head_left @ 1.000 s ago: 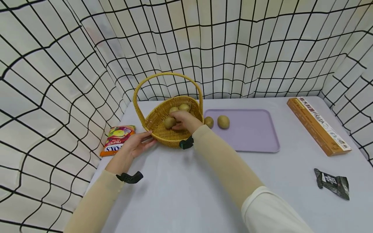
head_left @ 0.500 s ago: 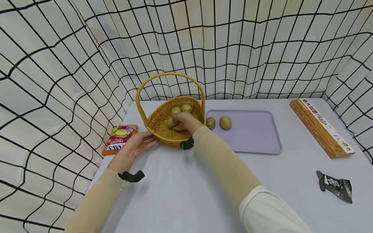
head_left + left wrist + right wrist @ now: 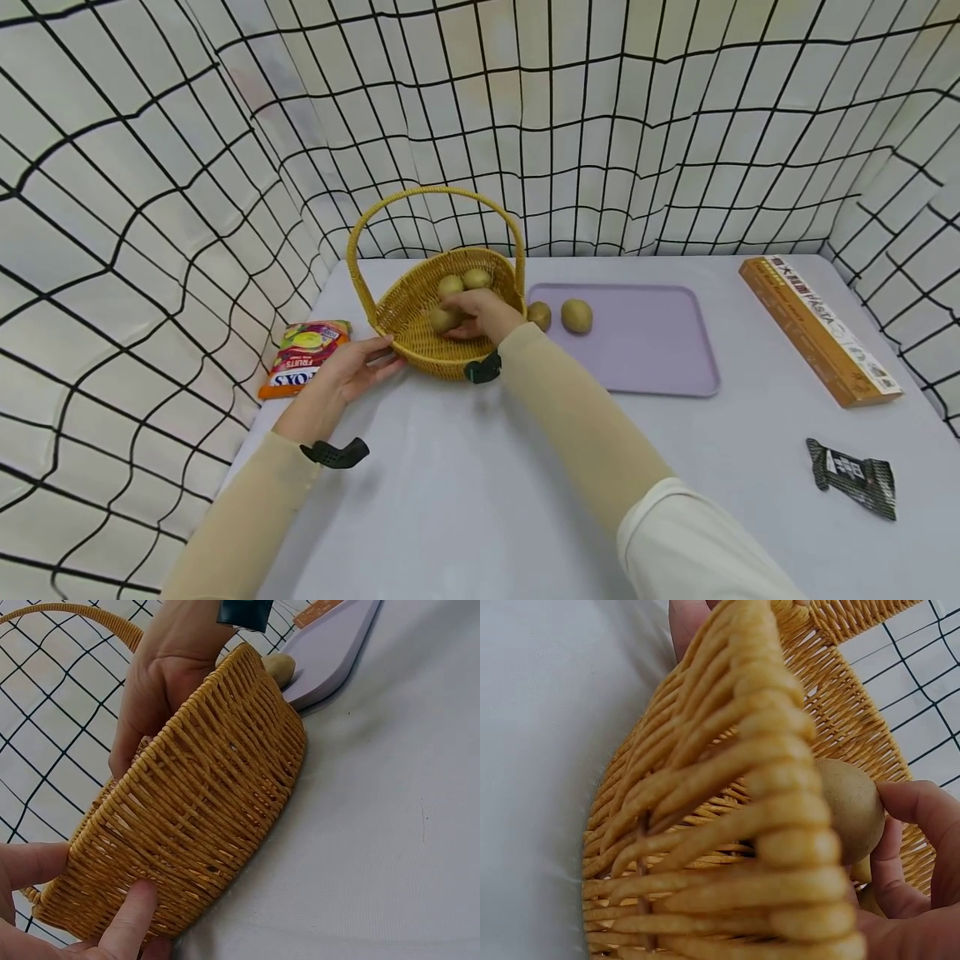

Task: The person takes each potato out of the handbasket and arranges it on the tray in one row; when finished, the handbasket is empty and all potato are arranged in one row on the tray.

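Note:
A yellow wicker basket (image 3: 420,354) with a tall arched handle stands at the back left of the table. My left hand (image 3: 358,369) holds its near left rim, with the thumb at the edge and a fingertip (image 3: 140,894) against the outer weave. Inside the basket, my right hand (image 3: 480,313) pinches a brown potato (image 3: 849,810) between thumb and fingers; the near wall hides part of it in the right wrist view. Two more potatoes lie behind it, one (image 3: 451,287) beside the other (image 3: 477,278).
Right of the basket lies a lilac tray (image 3: 660,367), with two potatoes (image 3: 577,317) at its left end. A candy bag (image 3: 307,357) lies by the left hand. Farther right are a pasta box (image 3: 821,329) and a small black packet (image 3: 853,477). Black netting (image 3: 577,129) encloses the table.
The fingers of my right hand now cover slightly more of the potato. My left hand and the basket stay in place; the head view has shifted a little.

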### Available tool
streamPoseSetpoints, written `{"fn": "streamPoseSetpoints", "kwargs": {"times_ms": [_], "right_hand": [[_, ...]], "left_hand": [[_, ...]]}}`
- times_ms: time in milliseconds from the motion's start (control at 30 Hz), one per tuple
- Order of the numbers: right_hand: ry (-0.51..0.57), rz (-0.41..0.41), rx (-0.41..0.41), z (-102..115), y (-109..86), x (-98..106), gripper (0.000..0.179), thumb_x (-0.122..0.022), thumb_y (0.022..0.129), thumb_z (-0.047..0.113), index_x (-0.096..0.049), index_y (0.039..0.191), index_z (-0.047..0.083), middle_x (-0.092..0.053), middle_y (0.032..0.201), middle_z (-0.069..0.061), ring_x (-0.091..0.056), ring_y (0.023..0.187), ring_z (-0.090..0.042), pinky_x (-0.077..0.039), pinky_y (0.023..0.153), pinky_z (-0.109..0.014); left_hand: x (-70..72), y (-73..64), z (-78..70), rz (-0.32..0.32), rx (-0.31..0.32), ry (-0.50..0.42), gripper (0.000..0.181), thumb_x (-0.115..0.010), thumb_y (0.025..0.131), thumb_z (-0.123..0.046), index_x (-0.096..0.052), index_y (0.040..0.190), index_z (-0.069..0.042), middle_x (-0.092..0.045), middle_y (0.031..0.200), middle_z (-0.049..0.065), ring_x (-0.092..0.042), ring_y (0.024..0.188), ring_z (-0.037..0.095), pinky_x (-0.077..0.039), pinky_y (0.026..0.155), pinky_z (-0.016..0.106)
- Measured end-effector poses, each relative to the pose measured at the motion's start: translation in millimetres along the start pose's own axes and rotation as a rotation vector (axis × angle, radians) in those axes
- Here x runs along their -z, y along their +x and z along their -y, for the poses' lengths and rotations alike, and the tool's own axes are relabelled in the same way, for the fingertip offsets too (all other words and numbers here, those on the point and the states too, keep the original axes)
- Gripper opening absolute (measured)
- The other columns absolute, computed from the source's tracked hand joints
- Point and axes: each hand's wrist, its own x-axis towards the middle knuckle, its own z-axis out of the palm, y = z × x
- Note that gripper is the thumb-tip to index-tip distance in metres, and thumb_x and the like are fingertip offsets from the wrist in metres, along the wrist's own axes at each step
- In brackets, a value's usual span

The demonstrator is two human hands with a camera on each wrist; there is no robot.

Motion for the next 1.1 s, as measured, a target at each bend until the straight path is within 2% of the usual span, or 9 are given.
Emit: {"fn": "streamPoseSetpoints", "kwargs": {"times_ms": [67,200,300,433,633,800,933,1100], "right_hand": [[-0.028,0.015,0.013,-0.4,-1.9,0.4,0.055,-0.077,0.09,0.007,-0.05,0.137,0.005,-0.058,0.134,-0.024,-0.069,0.112,-0.042,-0.067,0.08,-0.04],[-0.069,0.096,0.045,-0.6,-43.1,2.1,0.054,-0.071,0.095,0.006,-0.047,0.143,0.004,-0.049,0.147,-0.015,-0.062,0.125,-0.037,-0.064,0.092,-0.038],[-0.079,0.15,0.065,-1.2,-62.3,4.6,0.059,-0.067,0.098,0.006,-0.04,0.15,0.004,-0.04,0.156,-0.015,-0.056,0.134,-0.038,-0.059,0.101,-0.037],[-0.108,0.18,0.076,0.9,-71.3,9.0,0.056,-0.064,0.1,0.007,-0.04,0.15,0.003,-0.037,0.158,-0.017,-0.054,0.136,-0.04,-0.058,0.103,-0.034],[-0.2,0.199,0.148,4.6,-79.5,14.4,0.058,-0.065,0.097,0.007,-0.04,0.15,0.003,-0.039,0.154,-0.018,-0.056,0.134,-0.043,-0.061,0.097,-0.037],[-0.283,0.234,0.214,6.4,-89.0,18.3,0.064,-0.066,0.096,0.007,-0.039,0.154,0.007,-0.042,0.155,-0.018,-0.054,0.133,-0.047,-0.063,0.094,-0.038],[-0.317,0.246,0.238,7.4,-95.1,22.7,0.055,-0.066,0.095,0.007,-0.046,0.146,0.006,-0.043,0.154,-0.018,-0.055,0.131,-0.049,-0.063,0.094,-0.038],[-0.349,0.278,0.258,9.0,-100.8,28.3,0.045,-0.061,0.095,0.008,-0.048,0.138,0.005,-0.043,0.153,-0.018,-0.055,0.131,-0.05,-0.06,0.1,-0.043]], "left_hand": [[0.3,-0.2,-0.4,0.002,0.001,-0.002,0.044,-0.061,0.104,-0.01,-0.046,0.145,-0.009,-0.041,0.153,0.01,-0.051,0.132,0.023,-0.042,0.118,0.038],[0.5,0.2,-0.3,0.004,0.002,-0.001,0.043,-0.063,0.103,-0.01,-0.048,0.143,-0.009,-0.045,0.148,0.01,-0.055,0.127,0.022,-0.041,0.118,0.038],[0.5,0.0,-0.1,0.009,0.002,0.0,0.035,-0.062,0.104,-0.009,-0.053,0.137,-0.009,-0.045,0.148,0.01,-0.057,0.124,0.022,-0.04,0.119,0.039],[0.1,-0.1,0.0,0.01,0.006,-0.001,0.031,-0.061,0.104,-0.009,-0.054,0.134,-0.009,-0.04,0.155,0.011,-0.057,0.123,0.022,-0.039,0.119,0.039],[-0.4,1.1,-0.6,0.001,0.021,-0.007,0.053,-0.062,0.104,-0.012,-0.04,0.152,-0.01,-0.032,0.163,0.01,-0.053,0.13,0.023,-0.04,0.119,0.038],[-1.1,1.7,-1.8,0.004,0.021,-0.006,0.06,-0.063,0.104,-0.013,-0.036,0.157,-0.011,-0.028,0.167,0.009,-0.049,0.135,0.022,-0.038,0.12,0.037],[-1.6,1.8,-2.1,-0.001,0.021,-0.014,0.058,-0.062,0.104,-0.012,-0.036,0.156,-0.011,-0.027,0.168,0.009,-0.052,0.131,0.022,-0.038,0.12,0.038],[0.3,0.6,-2.3,-0.004,0.024,-0.025,0.054,-0.064,0.103,-0.011,-0.04,0.152,-0.011,-0.029,0.166,0.008,-0.059,0.121,0.02,-0.039,0.119,0.038]]}}
